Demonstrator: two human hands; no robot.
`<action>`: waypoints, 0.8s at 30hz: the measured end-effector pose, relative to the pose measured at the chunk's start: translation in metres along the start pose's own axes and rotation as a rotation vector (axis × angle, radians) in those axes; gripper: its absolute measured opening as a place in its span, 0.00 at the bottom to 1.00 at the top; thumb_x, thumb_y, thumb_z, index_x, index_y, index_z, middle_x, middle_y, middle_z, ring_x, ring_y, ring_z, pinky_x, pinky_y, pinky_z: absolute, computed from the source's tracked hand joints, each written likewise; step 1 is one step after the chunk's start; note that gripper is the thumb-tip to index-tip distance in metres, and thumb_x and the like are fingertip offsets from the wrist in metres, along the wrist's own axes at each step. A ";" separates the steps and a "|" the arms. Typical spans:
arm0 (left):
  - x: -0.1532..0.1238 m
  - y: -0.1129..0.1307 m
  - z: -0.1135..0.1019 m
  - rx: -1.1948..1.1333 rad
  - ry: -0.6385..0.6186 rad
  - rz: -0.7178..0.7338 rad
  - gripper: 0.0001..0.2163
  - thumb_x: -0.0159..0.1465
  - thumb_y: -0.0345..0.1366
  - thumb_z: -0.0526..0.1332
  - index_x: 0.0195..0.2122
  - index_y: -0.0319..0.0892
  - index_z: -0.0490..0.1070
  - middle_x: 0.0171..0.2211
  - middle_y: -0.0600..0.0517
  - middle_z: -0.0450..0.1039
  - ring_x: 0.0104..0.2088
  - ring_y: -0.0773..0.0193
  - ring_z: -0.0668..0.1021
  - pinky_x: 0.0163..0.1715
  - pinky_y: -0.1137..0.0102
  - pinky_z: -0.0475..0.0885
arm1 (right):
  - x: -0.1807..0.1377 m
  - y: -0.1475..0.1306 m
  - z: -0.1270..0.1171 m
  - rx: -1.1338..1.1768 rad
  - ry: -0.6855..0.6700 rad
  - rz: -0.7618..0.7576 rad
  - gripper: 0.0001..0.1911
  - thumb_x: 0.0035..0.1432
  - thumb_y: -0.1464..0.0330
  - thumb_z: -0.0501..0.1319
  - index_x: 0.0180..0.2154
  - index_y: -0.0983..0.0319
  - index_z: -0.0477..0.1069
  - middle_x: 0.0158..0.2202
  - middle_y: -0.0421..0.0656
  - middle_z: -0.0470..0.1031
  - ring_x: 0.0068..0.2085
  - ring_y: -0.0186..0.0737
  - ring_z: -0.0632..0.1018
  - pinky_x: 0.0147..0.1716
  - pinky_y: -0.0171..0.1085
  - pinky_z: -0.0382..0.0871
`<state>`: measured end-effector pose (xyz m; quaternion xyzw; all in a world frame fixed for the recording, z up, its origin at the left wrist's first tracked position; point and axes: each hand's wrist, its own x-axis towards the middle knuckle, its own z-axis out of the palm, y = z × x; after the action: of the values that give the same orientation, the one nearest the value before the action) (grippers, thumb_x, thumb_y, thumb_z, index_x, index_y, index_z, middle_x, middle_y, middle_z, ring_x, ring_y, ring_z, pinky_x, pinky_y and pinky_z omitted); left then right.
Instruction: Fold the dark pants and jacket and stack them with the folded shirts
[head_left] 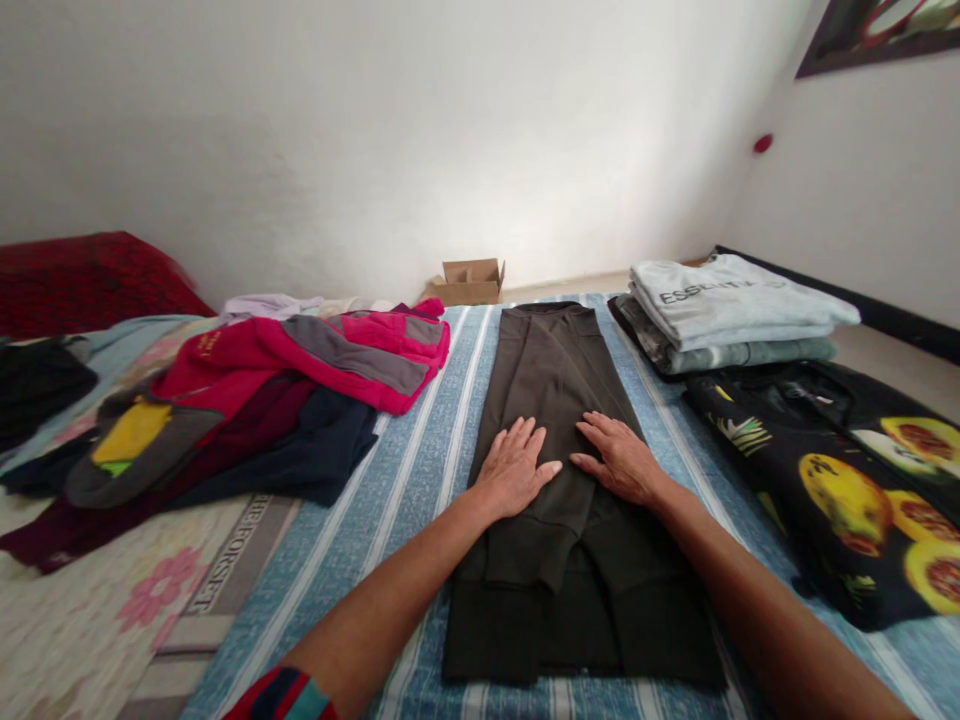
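A dark olive sweatshirt [551, 400] lies flat and lengthwise on the blue striped bedspread [405, 480], its sleeves folded in over the body. My left hand [516, 468] rests palm down on it with the fingers stretched out. My right hand [619, 455] lies flat beside it, fingers spread, also pressing on the cloth. The two thumbs nearly touch at the garment's middle.
A loose heap of clothes with a pink and grey jacket [330, 355] lies to the left. Folded pale garments [731, 310] are stacked at the right, above a black fruit-print cloth [847, 480]. A small cardboard box [471, 280] stands by the wall.
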<state>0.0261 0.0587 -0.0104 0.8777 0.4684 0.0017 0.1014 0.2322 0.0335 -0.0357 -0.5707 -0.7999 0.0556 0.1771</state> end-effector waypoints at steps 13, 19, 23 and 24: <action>-0.054 0.025 -0.012 -0.012 -0.192 0.085 0.36 0.62 0.55 0.48 0.64 0.35 0.46 0.66 0.42 0.37 0.66 0.54 0.42 0.62 0.56 0.43 | -0.003 -0.010 0.007 -0.029 0.050 0.040 0.30 0.61 0.54 0.51 0.54 0.70 0.65 0.58 0.58 0.62 0.61 0.54 0.60 0.57 0.50 0.56; -0.053 0.017 -0.007 -0.075 -0.101 0.119 0.33 0.63 0.53 0.51 0.63 0.37 0.50 0.66 0.42 0.43 0.65 0.54 0.46 0.62 0.55 0.46 | -0.005 -0.008 0.005 0.039 0.097 0.041 0.28 0.61 0.55 0.52 0.53 0.69 0.67 0.57 0.58 0.64 0.60 0.53 0.61 0.56 0.51 0.58; -0.058 0.007 -0.008 -0.176 0.063 0.103 0.27 0.64 0.47 0.51 0.60 0.36 0.56 0.64 0.41 0.51 0.64 0.56 0.53 0.61 0.58 0.53 | -0.014 -0.004 -0.010 0.101 0.170 0.074 0.24 0.61 0.56 0.51 0.50 0.66 0.69 0.54 0.56 0.67 0.56 0.52 0.68 0.53 0.50 0.63; -0.060 0.003 -0.008 -0.198 0.125 0.083 0.25 0.64 0.44 0.52 0.59 0.35 0.58 0.62 0.41 0.54 0.63 0.56 0.56 0.60 0.59 0.54 | -0.019 -0.003 -0.014 0.116 0.182 0.089 0.23 0.61 0.57 0.51 0.49 0.65 0.70 0.53 0.55 0.68 0.54 0.51 0.69 0.52 0.49 0.65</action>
<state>-0.0061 0.0091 0.0037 0.8802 0.4346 0.1069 0.1580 0.2398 0.0133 -0.0263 -0.5970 -0.7499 0.0578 0.2790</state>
